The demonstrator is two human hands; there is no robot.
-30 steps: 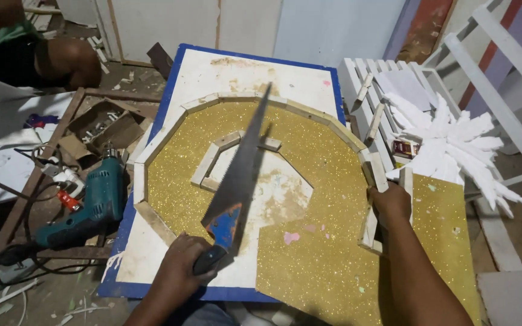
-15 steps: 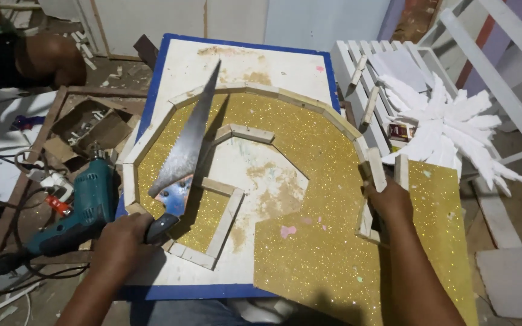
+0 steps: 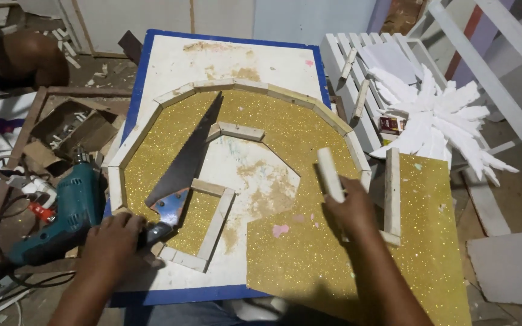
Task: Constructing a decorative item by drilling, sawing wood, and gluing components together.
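Your left hand (image 3: 113, 238), at the lower left of the frame, is clenched on the blue handle of the dark-bladed handsaw (image 3: 182, 166) lying across the gold glitter sheet (image 3: 297, 241), while your right hand (image 3: 351, 208), right of centre, grasps a short pale wooden strip (image 3: 329, 175).

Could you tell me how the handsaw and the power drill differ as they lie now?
The handsaw lies on the gold glitter sheet, gripped by the left hand; the power drill lies untouched off the board. The handsaw is flat and dark-bladed; the drill bulky, teal and corded.
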